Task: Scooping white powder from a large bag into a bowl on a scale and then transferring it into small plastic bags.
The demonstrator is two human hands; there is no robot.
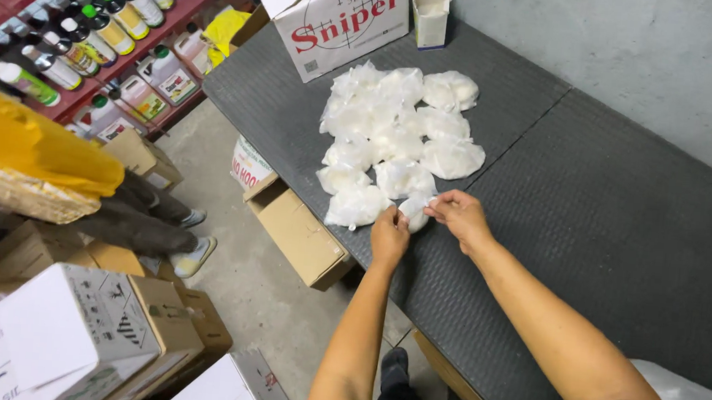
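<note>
Head view: left hand (pixel 389 235) and right hand (pixel 459 217) both pinch one small white bag (pixel 415 211) between them, beyond it the pile (pixel 399 131); seemingly soft, light, best gripped at its neck.

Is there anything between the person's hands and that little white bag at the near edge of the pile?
Nothing visible. Both the left hand and the right hand already touch the small white bag, pinching it from either side on the dark table. The other white bags lie just beyond it, not between.
</note>
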